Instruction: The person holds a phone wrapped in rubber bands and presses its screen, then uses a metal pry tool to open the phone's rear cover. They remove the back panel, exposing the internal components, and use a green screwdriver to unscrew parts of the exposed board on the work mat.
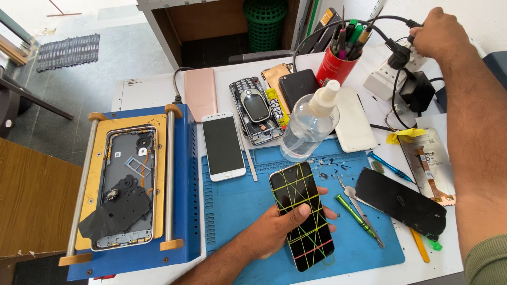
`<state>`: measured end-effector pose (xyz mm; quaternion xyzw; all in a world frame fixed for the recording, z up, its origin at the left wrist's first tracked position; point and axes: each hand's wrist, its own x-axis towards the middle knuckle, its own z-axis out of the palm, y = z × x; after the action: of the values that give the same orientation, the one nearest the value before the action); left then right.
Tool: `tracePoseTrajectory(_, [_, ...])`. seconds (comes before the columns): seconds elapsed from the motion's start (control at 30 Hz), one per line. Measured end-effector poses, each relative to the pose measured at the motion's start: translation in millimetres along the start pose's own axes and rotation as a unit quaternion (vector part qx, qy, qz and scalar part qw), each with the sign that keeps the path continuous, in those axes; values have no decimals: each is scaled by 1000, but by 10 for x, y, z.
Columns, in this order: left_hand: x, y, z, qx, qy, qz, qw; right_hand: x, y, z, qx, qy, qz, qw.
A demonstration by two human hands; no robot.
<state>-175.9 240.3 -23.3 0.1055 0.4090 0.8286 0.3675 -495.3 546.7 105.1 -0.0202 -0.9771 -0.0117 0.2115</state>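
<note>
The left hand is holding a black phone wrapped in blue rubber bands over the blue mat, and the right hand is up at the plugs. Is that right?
Nearly. The rubber bands on the black phone are yellow, with a reddish one near the bottom, not blue. The head view shows this. The rest holds: the left hand holds the phone over the blue mat, and the right hand is at the plugs.

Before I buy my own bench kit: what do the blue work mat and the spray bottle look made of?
The blue work mat looks like matte silicone or rubber: moulded ridges, no shine. The spray bottle looks like clear glossy plastic: see-through body with a white nozzle.
</note>
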Motion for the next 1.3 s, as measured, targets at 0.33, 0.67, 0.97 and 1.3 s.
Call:
tracePoseTrajectory(0.33, [-20,-30,5,3,3,1,1000,-30,165,-179,-191,-135,48,971])
tracePoseTrajectory(0.67, [-71,-2,81,8,31,-6,999,-528,172,-627,-79,27,-41,996])
tracePoseTrajectory(0.97, [-174,-53,222,15,31,24,999,-3308,1071,-1670,163,194,-146,956])
tracePoseTrajectory(1.3, [-251,-118,326,31,52,20,998,-3721,2773,-1166,105,178,79,975])
